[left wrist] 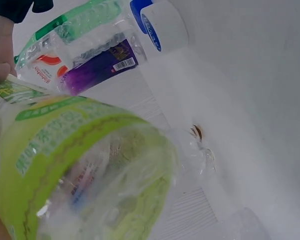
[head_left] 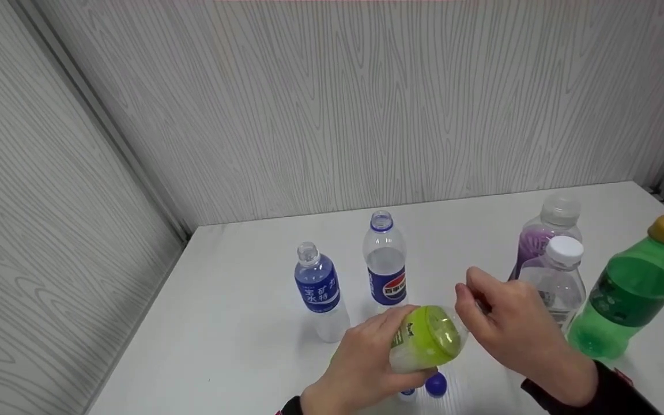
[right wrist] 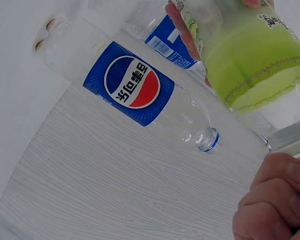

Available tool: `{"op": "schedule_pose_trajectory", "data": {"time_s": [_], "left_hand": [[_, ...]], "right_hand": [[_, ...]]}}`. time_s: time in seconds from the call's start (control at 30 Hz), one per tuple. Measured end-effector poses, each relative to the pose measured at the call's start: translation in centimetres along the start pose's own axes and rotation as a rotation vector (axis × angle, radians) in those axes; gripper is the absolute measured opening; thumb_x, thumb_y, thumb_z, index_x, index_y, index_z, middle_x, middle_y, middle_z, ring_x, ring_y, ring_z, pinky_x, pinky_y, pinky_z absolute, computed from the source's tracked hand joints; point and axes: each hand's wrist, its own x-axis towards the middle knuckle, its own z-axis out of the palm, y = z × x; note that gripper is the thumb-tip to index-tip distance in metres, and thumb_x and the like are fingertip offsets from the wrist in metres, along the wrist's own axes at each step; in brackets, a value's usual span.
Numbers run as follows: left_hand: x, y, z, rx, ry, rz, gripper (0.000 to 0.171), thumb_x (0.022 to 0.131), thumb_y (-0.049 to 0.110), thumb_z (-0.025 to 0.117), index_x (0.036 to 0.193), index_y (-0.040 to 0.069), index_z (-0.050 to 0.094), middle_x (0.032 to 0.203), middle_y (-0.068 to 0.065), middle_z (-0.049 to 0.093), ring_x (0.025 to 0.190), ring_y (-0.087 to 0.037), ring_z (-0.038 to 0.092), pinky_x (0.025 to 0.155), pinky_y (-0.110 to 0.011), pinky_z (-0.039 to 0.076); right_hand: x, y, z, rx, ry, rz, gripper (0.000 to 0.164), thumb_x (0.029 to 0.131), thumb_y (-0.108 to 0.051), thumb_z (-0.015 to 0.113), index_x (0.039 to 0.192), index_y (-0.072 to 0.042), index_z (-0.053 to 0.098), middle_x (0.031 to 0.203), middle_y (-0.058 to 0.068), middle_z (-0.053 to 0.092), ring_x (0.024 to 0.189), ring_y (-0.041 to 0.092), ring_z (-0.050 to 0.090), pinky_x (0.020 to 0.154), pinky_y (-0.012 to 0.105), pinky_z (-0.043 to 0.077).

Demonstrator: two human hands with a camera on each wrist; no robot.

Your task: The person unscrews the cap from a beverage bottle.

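Both hands (head_left: 363, 363) holding lime-labelled bottle (head_left: 426, 340), Pepsi bottle (head_left: 387, 275) beyond, white-capped bottle (head_left: 557, 276), green bottle (head_left: 626, 297) at right

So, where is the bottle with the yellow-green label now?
In the head view, the bottle is low, right of centre, in the left hand, with the right hand at its right end and the Pepsi bottle behind.

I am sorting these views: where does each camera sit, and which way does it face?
Head: head-worn, facing forward and down; left hand, right hand, dark sleeves.
Left wrist: wrist-worn, facing the green-labelled bottle; part of a hand, a sleeve.
Right wrist: wrist-worn, facing this bottle; both hands' fingers.
Both wrist views share this bottle.
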Motion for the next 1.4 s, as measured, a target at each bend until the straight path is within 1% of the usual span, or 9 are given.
{"op": "schedule_pose_trajectory", "data": {"time_s": [0.27,0.4,0.6,0.67,0.8,0.9,1.0,1.2,1.4], "left_hand": [[0.1,-0.6,-0.8,-0.334,-0.23,-0.054,0.057,0.082,0.05,0.069,0.131,0.041,0.043,0.121,0.021,0.06,0.107,0.006,0.058,0.101,-0.021,0.047],[0.1,-0.7,-1.0,-0.381,-0.273,-0.066,0.056,0.082,0.047,0.069,0.132,0.04,0.043,0.121,0.021,0.061,0.106,0.006,0.058,0.101,-0.02,0.045],[0.1,-0.6,-1.0,-0.376,-0.257,-0.067,0.056,0.082,0.047,0.07,0.131,0.041,0.043,0.121,0.021,0.06,0.106,0.006,0.058,0.102,-0.022,0.046],[0.1,-0.6,-0.9,-0.361,-0.238,-0.07,0.056,0.082,0.047,0.07,0.131,0.041,0.043,0.121,0.022,0.06,0.107,0.006,0.058,0.102,-0.023,0.046],[0.1,-0.5,-0.7,-0.294,-0.168,-0.083,0.059,0.08,0.05,0.07,0.131,0.041,0.042,0.123,0.022,0.059,0.109,0.005,0.059,0.1,-0.023,0.048],[0.1,-0.4,-0.5,-0.225,-0.106,-0.101,0.062,0.079,0.052,0.07,0.133,0.04,0.042,0.124,0.021,0.059,0.108,0.003,0.059,0.098,-0.023,0.05],[0.1,-0.3,-0.2,-0.126,-0.032,-0.092,0.064,0.08,0.055,0.068,0.135,0.037,0.041,0.125,0.019,0.06,0.107,0.001,0.061,0.095,-0.024,0.052],[0.0,-0.2,0.3,0.108,0.091,-0.037,0.067,0.081,0.061,0.062,0.137,0.03,0.042,0.124,0.015,0.062,0.105,-0.002,0.063,0.093,-0.025,0.054],[0.0,-0.4,0.4,0.136,0.103,-0.022,0.067,0.082,0.061,0.061,0.137,0.029,0.041,0.123,0.014,0.062,0.105,-0.003,0.063,0.092,-0.024,0.054]], "right_hand": [[0.1,0.8,-0.1,0.07,0.013,-0.258,0.029,0.075,0.008,0.061,0.067,-0.014,0.042,0.05,-0.01,0.031,0.046,-0.011,0.027,0.045,-0.002,0.019],[0.2,1.2,-0.2,0.073,-0.008,-0.365,0.028,0.073,0.007,0.062,0.069,-0.013,0.043,0.05,-0.01,0.033,0.047,-0.009,0.028,0.047,-0.003,0.02],[0.3,1.2,-0.3,0.062,-0.02,-0.377,0.026,0.075,0.005,0.064,0.072,-0.013,0.045,0.051,-0.01,0.034,0.048,-0.009,0.029,0.047,-0.002,0.023],[0.2,1.1,-0.4,0.061,-0.027,-0.338,0.024,0.079,0.002,0.065,0.074,-0.013,0.048,0.053,-0.012,0.037,0.05,-0.009,0.03,0.047,-0.001,0.024],[0.0,0.8,-0.6,0.04,-0.045,-0.184,0.008,0.091,-0.019,0.061,0.084,-0.016,0.058,0.055,-0.016,0.039,0.051,-0.009,0.031,0.045,0.004,0.026],[0.0,0.6,-0.8,0.012,-0.037,-0.084,0.016,0.097,-0.028,0.052,0.093,-0.017,0.062,0.053,-0.017,0.036,0.049,-0.009,0.029,0.043,0.008,0.025],[0.1,0.4,-0.9,-0.021,-0.045,-0.009,0.015,0.097,-0.025,0.051,0.094,-0.017,0.063,0.051,-0.017,0.033,0.046,-0.008,0.028,0.042,0.01,0.025],[0.1,-0.3,-0.6,-0.047,-0.172,0.142,0.013,0.096,-0.02,0.054,0.084,-0.022,0.06,0.049,-0.02,0.032,0.045,-0.006,0.032,0.042,0.015,0.032],[0.2,-0.7,-0.2,-0.076,-0.214,0.194,0.021,0.097,-0.027,0.053,0.077,-0.021,0.057,0.048,-0.017,0.029,0.042,-0.003,0.028,0.04,0.016,0.028]]}}
